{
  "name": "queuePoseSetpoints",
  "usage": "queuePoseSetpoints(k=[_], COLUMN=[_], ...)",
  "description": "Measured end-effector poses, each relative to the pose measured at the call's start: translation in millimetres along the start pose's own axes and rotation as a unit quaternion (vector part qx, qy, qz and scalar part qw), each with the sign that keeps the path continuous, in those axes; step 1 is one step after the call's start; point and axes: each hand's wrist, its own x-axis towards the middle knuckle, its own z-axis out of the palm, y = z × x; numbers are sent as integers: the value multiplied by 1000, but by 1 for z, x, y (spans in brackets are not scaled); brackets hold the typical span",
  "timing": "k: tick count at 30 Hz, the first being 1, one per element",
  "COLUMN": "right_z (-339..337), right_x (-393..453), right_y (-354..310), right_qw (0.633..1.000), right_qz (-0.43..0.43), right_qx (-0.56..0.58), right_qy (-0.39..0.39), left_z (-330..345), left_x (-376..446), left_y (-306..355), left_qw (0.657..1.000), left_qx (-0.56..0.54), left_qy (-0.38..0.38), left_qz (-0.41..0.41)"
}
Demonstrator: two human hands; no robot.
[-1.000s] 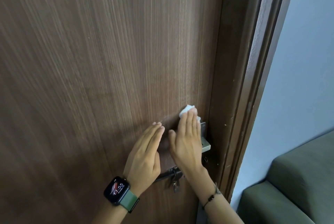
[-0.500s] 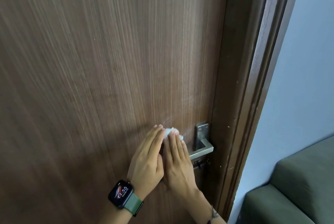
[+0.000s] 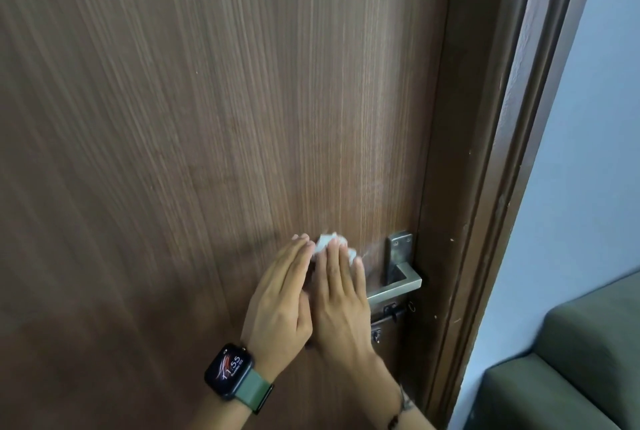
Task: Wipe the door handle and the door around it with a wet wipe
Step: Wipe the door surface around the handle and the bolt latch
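Left to right: brown wood-grain door (image 3: 207,117) fills most of my view. My left hand (image 3: 277,305), black smartwatch on a green strap (image 3: 239,377) at the wrist, lies flat on the panel, fingers (image 3: 294,256) straight and together, holding nothing, tips just beside the wipe. The crumpled white wet wipe (image 3: 325,243) is on the door face left of the handle plate, pinned under my right hand (image 3: 341,301); right fingers (image 3: 337,256) are straight and side by side, pressing it flat rather than pinching it. Only the top of the wad shows past the fingertips. Next right is the brushed-metal lever door handle (image 3: 398,282) on its upright plate, with a small dark latch (image 3: 393,313) below, then the dark brown door frame (image 3: 485,187), the pale blue wall (image 3: 595,152) and a grey-green sofa (image 3: 571,360). Risks as I judge them: the wipe is held by flat pressure alone, so a fast stroke could let it roll out and drop. It's balled up, so contact area is small and I may leave streaks or unwiped gaps. Sweeping right, my knuckles could catch the lever end or the latch. The hands are nearly touching, so the left could block the stroke. The lever itself looks uncovered right now, so it's easy to skip. Versus half a second ago: little change, the wipe sits slightly nearer the plate. Versus one second ago: the right hand and wipe have moved left from over the plate onto the bare panel, and the lever is now exposed.
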Motion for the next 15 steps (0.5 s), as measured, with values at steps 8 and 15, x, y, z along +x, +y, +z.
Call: queuePoseSetpoints(k=[8, 15], right_z=[2, -12], right_x=[-19, 16], right_y=[10, 9], right_qw=[997, 996], right_qz=[-52, -57], right_qx=[-36, 16], right_qy=[-50, 64], left_z=[2, 5], left_x=[-4, -1], left_y=[-2, -1], left_qw=[1000, 1000], left_qx=[0, -7], left_qy=[-13, -7], left_qz=[-1, 3])
